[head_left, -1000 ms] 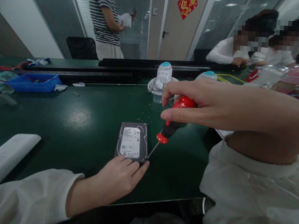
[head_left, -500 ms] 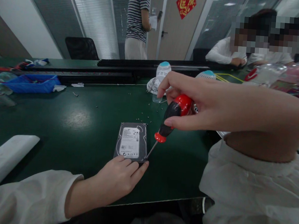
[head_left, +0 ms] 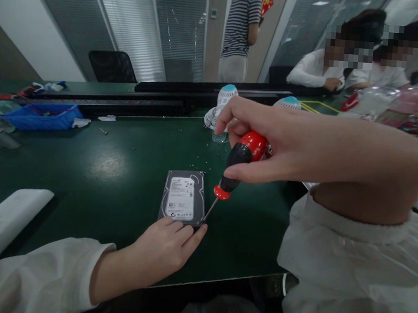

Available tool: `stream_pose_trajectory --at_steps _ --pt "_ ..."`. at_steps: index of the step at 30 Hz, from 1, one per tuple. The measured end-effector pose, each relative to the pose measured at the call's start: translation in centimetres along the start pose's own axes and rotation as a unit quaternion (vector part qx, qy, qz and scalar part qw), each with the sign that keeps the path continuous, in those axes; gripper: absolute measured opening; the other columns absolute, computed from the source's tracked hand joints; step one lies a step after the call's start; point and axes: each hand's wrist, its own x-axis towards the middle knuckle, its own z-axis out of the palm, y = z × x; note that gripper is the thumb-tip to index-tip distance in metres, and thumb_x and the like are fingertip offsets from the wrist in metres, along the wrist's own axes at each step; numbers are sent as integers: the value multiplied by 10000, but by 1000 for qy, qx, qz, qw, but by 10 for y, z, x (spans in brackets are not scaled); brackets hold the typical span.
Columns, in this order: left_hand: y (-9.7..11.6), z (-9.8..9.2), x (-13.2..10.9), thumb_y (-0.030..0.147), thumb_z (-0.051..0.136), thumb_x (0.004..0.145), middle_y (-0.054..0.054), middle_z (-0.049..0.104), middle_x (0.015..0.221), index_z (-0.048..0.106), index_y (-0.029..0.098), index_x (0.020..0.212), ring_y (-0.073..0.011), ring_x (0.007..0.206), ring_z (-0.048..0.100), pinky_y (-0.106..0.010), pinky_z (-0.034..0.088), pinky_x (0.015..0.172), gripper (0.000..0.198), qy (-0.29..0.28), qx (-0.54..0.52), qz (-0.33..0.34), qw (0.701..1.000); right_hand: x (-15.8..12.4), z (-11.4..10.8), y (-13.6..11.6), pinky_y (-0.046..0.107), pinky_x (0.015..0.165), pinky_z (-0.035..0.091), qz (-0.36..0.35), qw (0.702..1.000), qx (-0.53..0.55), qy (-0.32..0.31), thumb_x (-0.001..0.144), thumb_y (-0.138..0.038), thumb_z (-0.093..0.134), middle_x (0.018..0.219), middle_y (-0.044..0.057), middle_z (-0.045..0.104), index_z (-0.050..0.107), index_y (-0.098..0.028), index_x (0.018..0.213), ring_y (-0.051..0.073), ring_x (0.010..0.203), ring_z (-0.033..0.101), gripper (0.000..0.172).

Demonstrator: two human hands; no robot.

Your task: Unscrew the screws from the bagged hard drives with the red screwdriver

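1. along the near side of the green table [head_left: 245,251], the left hand [head_left: 166,244] lay palm down, its fingers touching the hard drive's near edge; i could not tell whether it clasped the drive or only pressed on it.
2. at far left of this hand, a white slab [head_left: 12,218] with dark marking rested on the tabletop.
3. just beyond the left hand, the hard drive [head_left: 180,197] lay flat, its white label facing up.
4. above and to the right, the right hand [head_left: 283,128] was closed around the red-and-black handle of a screwdriver [head_left: 240,154], tilted so that its tip met the drive's near right corner.
5. past the drive were scattered small metal bits [head_left: 195,166].
6. farther off stood a blue tray [head_left: 45,122] on the left and a white device [head_left: 228,95] with a blue top, partly behind the right hand.
7. behind these ran black bars [head_left: 155,106], then a black chair [head_left: 111,67].
8. farthest, a person in a striped top [head_left: 239,28] stood near the wall.
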Motion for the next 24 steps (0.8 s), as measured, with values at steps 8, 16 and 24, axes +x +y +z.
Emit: stream_pose_trajectory --at_steps 8,16,24 --pt "0 -3 1 5 422 929 -21 648 780 547 23 1328 -177 645 620 -324 467 595 419 -6 -2 9 1000 4 1 -6 294 679 383 14 1000 -14 19 893 -488 665 981 26 611 472 -208 1267 149 794 531 506" --pt "0 -3 0 5 405 933 -21 641 764 555 20 1319 -175 634 614 -320 463 584 414 -11 5 10 1000 -1 -3 -11 290 760 416 -53 998 36 26 850 -303 667 1111 31 621 499 -211 1202 138 850 551 401" --pt "0 -3 1 11 419 940 -16 630 752 576 30 1312 -165 634 602 -308 458 601 405 -11 8 9 1000 6 -2 -13 319 717 420 -62 997 43 27 954 -401 568 1069 53 633 535 -207 1166 173 856 565 289"
